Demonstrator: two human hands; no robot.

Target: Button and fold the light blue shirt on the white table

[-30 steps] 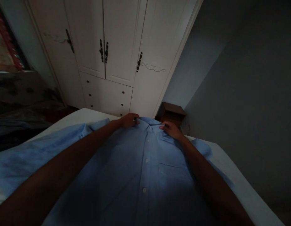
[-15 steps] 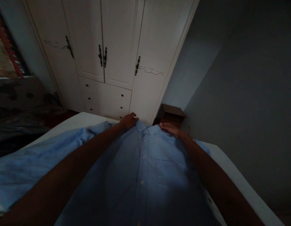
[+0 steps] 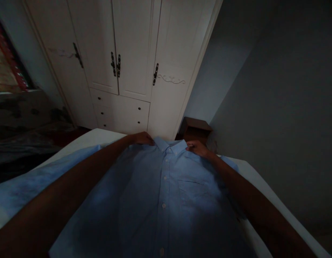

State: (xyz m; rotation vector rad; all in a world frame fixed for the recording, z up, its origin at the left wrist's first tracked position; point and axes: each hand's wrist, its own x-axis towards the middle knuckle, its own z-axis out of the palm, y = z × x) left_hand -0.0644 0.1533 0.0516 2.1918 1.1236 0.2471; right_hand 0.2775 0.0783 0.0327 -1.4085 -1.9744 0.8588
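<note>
A light blue button-up shirt (image 3: 144,190) lies front side up on a white-topped surface (image 3: 252,175), its collar (image 3: 170,146) at the far end. My left hand (image 3: 143,138) pinches the cloth at the shoulder, just left of the collar. On the other side, my right hand (image 3: 197,147) has its fingers closed on the shirt beside the collar's right edge. White buttons run down the middle, and a chest pocket (image 3: 193,190) shows on the right half. One sleeve (image 3: 42,179) stretches to the left, partly behind my left forearm.
Beyond the surface stands a white wardrobe (image 3: 133,46) with dark handles and small drawers. A brown nightstand (image 3: 197,125) sits to its right, near a grey wall (image 3: 284,107). Dark, heaped fabric (image 3: 23,143) lies at the far left, below a patterned curtain (image 3: 6,61).
My left hand has shifted left from the collar's edge onto the shoulder. My right hand has slid slightly right. The collar sits a little lower and farther right, and the left sleeve lies flatter.
</note>
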